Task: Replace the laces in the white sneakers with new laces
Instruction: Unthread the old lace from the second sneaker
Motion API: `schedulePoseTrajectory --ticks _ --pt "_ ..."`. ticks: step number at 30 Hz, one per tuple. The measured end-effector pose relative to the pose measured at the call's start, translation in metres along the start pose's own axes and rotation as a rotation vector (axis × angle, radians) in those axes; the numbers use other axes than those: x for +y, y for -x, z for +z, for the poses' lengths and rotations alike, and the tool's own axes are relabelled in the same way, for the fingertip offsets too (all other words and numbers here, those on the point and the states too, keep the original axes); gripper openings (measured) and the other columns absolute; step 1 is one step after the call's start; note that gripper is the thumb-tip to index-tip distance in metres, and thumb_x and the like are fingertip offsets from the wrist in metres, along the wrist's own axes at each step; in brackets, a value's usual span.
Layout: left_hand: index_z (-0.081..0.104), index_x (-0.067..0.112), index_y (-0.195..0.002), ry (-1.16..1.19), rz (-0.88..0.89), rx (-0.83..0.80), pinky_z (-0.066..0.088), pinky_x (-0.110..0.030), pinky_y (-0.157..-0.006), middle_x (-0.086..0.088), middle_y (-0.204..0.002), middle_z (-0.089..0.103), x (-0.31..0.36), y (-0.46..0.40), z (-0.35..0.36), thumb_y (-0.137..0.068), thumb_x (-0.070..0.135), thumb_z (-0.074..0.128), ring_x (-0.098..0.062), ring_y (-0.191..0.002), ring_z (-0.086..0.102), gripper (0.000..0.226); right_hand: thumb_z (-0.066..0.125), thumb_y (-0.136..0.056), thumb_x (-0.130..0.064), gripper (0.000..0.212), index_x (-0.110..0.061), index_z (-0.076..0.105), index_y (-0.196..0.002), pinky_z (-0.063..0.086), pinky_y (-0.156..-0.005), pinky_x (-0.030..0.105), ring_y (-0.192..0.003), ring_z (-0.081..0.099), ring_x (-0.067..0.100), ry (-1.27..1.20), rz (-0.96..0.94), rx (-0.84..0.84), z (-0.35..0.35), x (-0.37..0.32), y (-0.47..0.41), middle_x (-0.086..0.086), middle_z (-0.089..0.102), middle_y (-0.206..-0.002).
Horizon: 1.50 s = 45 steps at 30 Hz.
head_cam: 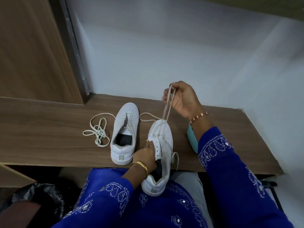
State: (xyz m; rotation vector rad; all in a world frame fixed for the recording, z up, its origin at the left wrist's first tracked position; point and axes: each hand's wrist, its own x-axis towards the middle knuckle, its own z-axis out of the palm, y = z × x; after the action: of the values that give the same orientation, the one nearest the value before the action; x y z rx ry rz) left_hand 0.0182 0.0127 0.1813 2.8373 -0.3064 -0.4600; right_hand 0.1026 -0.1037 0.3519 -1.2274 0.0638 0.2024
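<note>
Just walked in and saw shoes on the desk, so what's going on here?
A person in a blue embroidered top is working on the laces of a pair of white sneakers. The left hand steadies the near sneaker, which leans from the lap onto the wooden desk. The right hand pinches a lace pulled up from its front eyelets. The other sneaker stands on the desk unlaced, a loose lace beside it.

Wooden desk (49, 145): unlaced sneaker (124, 134), loose lace (98, 130), teal object (192, 140).
</note>
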Motion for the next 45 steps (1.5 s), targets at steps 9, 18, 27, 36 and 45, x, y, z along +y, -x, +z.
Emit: schedulePoseTrajectory --ticks 9,18,27,36,45 --pt "0.012 0.007 -0.145 0.014 0.012 0.043 0.046 -0.036 -0.078 -0.007 -0.156 0.013 0.000 0.002 0.000 -0.087 0.030 0.056 -0.028 -0.112 0.057 0.077 0.063 -0.086 -0.031 0.025 -0.016 0.042 -0.084 0.037 -0.061 0.022 -0.068 0.042 0.010 1.475 0.077 0.057 -0.045 0.051 0.009 -0.004 0.045 -0.078" --pt "0.011 0.007 -0.146 0.032 0.015 0.065 0.047 -0.035 -0.082 -0.008 -0.156 0.013 0.000 0.004 0.000 -0.087 0.028 0.055 -0.027 -0.114 0.055 0.077 0.066 -0.081 -0.039 0.047 -0.009 0.051 -0.114 0.042 -0.077 0.031 -0.098 0.055 0.022 1.667 0.066 -0.139 -0.056 0.094 0.021 0.007 0.059 -0.113" --pt "0.011 0.008 -0.146 0.043 0.010 0.048 0.047 -0.035 -0.084 -0.008 -0.156 0.011 0.000 0.003 0.000 -0.087 0.028 0.055 -0.027 -0.116 0.055 0.076 0.049 -0.093 -0.023 0.031 -0.012 0.050 -0.064 0.037 -0.068 0.029 -0.079 0.052 0.023 1.701 0.127 -0.109 -0.053 0.098 0.010 0.004 0.055 -0.076" --pt "0.008 0.005 -0.147 -0.002 0.029 0.027 0.047 -0.036 -0.085 -0.009 -0.156 0.009 0.002 0.003 -0.002 -0.087 0.028 0.055 -0.027 -0.116 0.054 0.079 0.048 -0.096 -0.021 0.032 -0.007 0.055 -0.068 0.031 -0.049 0.016 -0.056 0.037 0.010 1.067 0.082 -0.087 -0.047 0.055 0.012 0.001 0.046 -0.064" --pt "0.009 0.005 -0.146 -0.031 0.029 0.026 0.047 -0.037 -0.085 -0.009 -0.155 0.016 0.001 0.000 0.001 -0.087 0.027 0.054 -0.028 -0.114 0.055 0.078 0.042 -0.098 -0.020 0.025 -0.015 0.051 -0.075 0.030 -0.040 0.017 -0.039 0.034 0.005 -0.082 -0.190 0.090 -0.037 -0.017 0.004 -0.009 0.045 -0.045"
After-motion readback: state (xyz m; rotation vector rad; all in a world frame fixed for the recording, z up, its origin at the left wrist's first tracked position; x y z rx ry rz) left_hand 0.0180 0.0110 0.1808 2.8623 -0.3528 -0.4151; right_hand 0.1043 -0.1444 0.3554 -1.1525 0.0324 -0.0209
